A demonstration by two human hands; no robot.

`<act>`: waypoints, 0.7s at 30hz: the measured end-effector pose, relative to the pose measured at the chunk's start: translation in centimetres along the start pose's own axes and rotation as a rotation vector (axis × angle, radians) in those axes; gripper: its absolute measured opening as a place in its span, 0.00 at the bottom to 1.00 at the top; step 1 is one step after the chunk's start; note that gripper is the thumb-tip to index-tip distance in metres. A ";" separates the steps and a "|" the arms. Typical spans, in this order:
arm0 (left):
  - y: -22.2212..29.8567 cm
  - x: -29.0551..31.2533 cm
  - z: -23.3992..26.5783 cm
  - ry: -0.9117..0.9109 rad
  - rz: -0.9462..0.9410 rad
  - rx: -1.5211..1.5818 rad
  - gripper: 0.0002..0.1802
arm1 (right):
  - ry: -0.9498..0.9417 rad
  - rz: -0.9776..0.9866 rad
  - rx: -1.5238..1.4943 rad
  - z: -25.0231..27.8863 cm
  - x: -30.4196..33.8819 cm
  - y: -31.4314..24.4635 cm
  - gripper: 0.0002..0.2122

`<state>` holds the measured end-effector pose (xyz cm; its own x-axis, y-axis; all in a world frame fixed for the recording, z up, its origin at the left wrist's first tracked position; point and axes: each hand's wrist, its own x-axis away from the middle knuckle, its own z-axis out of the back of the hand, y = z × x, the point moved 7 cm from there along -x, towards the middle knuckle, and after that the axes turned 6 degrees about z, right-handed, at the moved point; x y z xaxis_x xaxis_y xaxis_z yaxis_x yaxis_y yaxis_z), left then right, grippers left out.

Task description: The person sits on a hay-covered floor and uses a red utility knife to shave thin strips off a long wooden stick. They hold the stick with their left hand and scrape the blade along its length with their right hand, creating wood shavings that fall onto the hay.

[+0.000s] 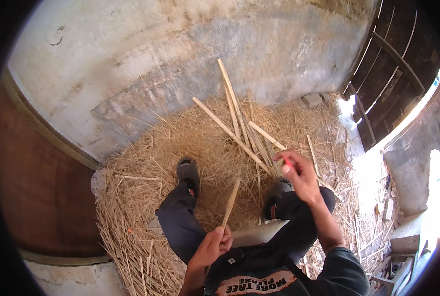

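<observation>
My left hand [214,246], low in the middle, is closed around the lower end of a short, split bamboo stick [232,201] that points up and away from me. My right hand [303,177] is raised over my right knee, its fingers curled on a small tool with a red handle [287,161]. The rest of that tool is too thin and blurred to make out. The two hands are apart, and the tool does not touch the stick. Just beyond my right hand lies a loose pile of long bamboo strips [229,132], some leaning toward the wall.
Straw-like shavings [146,197] cover the floor around my shoes [188,172]. A stained plaster wall [146,64] rises ahead. Dark wooden boards [395,64] stand at the far right, a brown panel [42,182] at left. A pale object [259,233] sits between my legs.
</observation>
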<state>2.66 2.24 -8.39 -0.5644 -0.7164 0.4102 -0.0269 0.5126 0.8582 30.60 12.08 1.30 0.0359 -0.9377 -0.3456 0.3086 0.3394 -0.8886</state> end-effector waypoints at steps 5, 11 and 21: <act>1.0 -2.0 -1.1 -0.245 0.056 0.141 0.29 | -0.214 -0.072 -0.280 -4.6 -0.5 -1.8 0.20; 1.5 -3.0 -1.6 -0.256 0.057 0.112 0.29 | -0.212 -0.079 -0.307 -5.5 -1.7 -2.2 0.13; 2.8 -2.7 -0.9 0.041 -0.117 -0.023 0.16 | -0.212 -0.049 -0.408 -5.2 -3.0 -1.3 0.15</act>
<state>4.88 5.17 -6.86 -0.5241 -0.7899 0.3183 -0.0713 0.4132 0.9079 25.14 14.87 1.90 0.2373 -0.9335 -0.2687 -0.0829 0.2562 -0.9631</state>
